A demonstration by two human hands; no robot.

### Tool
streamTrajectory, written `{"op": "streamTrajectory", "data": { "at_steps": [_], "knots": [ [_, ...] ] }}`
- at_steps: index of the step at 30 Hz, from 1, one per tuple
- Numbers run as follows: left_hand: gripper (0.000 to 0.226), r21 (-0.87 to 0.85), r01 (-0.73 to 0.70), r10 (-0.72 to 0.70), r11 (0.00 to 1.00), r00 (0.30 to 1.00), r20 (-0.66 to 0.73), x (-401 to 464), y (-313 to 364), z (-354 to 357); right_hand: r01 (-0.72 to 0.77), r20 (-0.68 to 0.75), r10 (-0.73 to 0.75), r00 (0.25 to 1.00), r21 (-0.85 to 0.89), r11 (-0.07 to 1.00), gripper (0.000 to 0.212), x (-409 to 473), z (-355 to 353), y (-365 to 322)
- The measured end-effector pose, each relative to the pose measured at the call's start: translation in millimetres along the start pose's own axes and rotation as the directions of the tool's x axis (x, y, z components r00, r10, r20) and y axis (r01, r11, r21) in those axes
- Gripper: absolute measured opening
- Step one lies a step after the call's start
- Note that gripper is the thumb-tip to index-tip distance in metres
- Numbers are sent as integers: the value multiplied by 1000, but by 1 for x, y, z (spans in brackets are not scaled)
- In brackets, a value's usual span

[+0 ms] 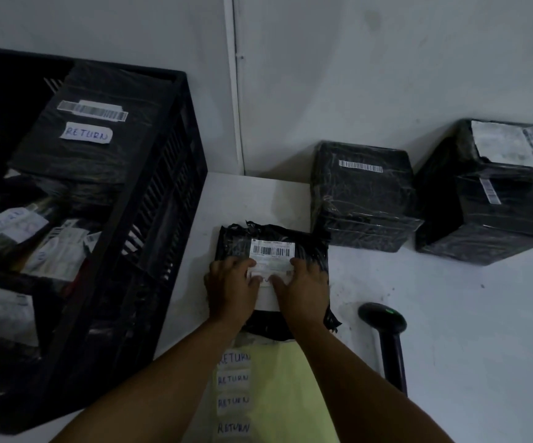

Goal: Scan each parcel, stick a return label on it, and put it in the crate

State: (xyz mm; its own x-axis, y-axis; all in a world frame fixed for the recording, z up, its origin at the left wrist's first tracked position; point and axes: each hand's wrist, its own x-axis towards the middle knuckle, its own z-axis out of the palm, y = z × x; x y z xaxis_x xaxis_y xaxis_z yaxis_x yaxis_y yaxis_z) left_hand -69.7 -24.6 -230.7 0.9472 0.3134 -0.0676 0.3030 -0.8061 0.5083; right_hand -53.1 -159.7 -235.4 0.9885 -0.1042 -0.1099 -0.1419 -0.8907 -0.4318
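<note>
The small black parcel (271, 276) lies flat on the table (450, 314), pressed under the left hand (231, 290) and right hand (303, 290), fingers spread, apparently smoothing a white label. Its crinkled plastic wrap is judged soft, light and slippery, best gripped by both side edges beside the hands
</note>
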Motion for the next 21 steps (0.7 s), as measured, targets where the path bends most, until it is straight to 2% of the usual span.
{"op": "streamTrajectory", "data": {
  "at_steps": [3, 7, 10, 13, 15, 21],
  "knots": [
    [52, 19, 102, -101, 995, 994, -44, 1, -5, 4, -77, -56, 73, 996, -72, 994, 69, 0, 2, 5],
    [49, -32, 199, -200, 979, 978, -49, 8, -10, 7, -170, -93, 161, 983, -95, 981, 60, 5, 4, 8],
    [51, -39, 187, -189, 982, 981, -43, 8, -14, 10, -173, -123, 165, 979, -62, 983, 71, 4, 5, 7],
    [69, -15, 159, -159, 987, 987, -14, 5, -16, 11, -169, -134, 155, 979, -104, 980, 96, 2, 5, 4],
    [77, 19, 121, -121, 992, 992, 17, 4, -19, 11, -174, -97, 161, 982, -149, 973, 103, 4, 8, 2],
    [69, -4, 101, -101, 995, 993, 59, 2, -26, 8, -205, -53, 199, 979, -166, 965, 83, 10, 12, 3]
  ]
}}
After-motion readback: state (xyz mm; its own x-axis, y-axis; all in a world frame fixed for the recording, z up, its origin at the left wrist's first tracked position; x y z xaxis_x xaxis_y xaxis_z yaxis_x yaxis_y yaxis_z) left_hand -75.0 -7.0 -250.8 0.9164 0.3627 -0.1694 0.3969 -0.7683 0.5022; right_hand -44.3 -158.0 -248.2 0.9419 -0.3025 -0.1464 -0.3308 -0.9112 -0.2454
